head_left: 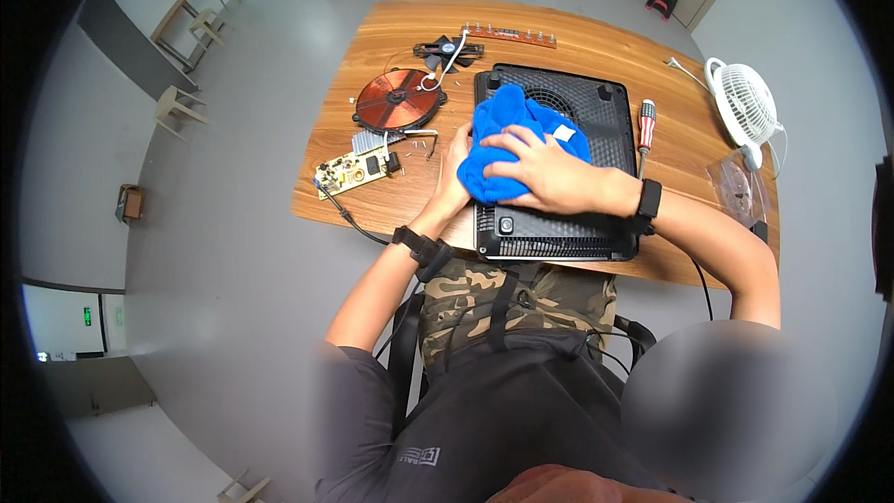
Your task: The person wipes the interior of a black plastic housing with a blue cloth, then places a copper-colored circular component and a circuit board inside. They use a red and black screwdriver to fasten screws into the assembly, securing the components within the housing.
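the left hand (453,179) is at the left edge of the bunched blue cloth (507,114); i cannot tell how spread its partly hidden fingers are. the cloth lies on the black casing (607,135), under the right hand (551,172), whose parted fingers bend over it, touching. farther right lies a screwdriver (646,127).
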The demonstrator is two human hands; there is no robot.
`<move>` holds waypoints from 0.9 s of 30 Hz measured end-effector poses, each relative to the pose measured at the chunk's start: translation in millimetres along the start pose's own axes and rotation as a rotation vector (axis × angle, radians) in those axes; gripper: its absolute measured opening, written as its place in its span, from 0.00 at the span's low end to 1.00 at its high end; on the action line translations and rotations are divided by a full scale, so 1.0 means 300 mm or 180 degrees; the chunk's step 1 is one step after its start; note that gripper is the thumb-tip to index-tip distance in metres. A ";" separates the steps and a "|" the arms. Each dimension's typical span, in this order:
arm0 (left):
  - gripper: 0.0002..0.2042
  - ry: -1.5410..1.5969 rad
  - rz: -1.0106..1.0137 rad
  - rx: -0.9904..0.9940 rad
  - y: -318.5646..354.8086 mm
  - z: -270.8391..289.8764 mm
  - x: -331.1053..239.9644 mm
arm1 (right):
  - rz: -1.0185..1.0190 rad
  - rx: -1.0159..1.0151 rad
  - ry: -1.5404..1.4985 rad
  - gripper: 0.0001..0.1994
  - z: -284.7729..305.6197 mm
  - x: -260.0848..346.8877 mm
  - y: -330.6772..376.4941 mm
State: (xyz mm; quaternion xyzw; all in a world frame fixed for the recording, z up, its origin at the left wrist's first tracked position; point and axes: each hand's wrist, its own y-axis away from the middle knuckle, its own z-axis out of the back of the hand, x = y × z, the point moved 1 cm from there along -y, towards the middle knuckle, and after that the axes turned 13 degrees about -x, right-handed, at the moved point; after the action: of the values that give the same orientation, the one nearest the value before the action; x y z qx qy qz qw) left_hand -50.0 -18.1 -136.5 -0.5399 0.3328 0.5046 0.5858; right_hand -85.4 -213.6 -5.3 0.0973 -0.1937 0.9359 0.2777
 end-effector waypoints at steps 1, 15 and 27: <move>0.28 -0.0021 0.0062 0.0174 -0.010 0.005 -0.022 | 0.0016 0.0043 -0.0036 0.23 0.003 0.024 0.020; 0.29 -0.1204 -0.0640 0.0325 -0.049 -0.008 -0.035 | 0.0452 0.0805 0.0134 0.25 0.092 0.243 0.284; 0.29 -0.1371 -0.0117 0.0766 -0.086 -0.015 -0.083 | 0.0266 0.0742 0.0230 0.20 0.174 0.145 0.510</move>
State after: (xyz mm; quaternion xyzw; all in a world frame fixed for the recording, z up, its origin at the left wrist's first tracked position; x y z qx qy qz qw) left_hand -31.5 -25.7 -106.4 -0.3522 0.2480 0.5540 0.7125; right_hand -202.9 -332.3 7.3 0.0870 -0.0773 0.9657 0.2321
